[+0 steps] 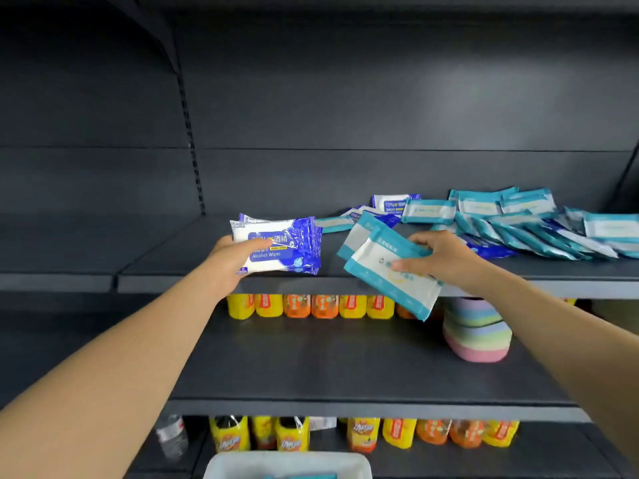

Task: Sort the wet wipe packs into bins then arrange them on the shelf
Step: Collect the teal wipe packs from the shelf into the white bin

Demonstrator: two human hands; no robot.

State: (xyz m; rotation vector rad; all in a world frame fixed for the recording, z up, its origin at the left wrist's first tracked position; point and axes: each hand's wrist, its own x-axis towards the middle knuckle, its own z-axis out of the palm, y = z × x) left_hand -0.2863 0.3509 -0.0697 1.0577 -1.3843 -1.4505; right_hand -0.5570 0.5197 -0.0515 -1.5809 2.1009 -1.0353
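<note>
Wet wipe packs [511,223] mostly lie unsorted on the shelf [221,283]; I hold blue alcohol wipes [276,247] in my left hand [230,262], teal packs [387,271] in my right hand [446,259], bin [221,464] below.

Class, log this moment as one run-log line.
left hand: holds blue-and-white alcohol wipe packs | right hand: holds teal-and-white wipe packs | over dark shelf

I see dark grey metal shelving [345,361] with a slotted upright [188,133] and a flat back panel [380,98] catching a soft patch of light.
</note>
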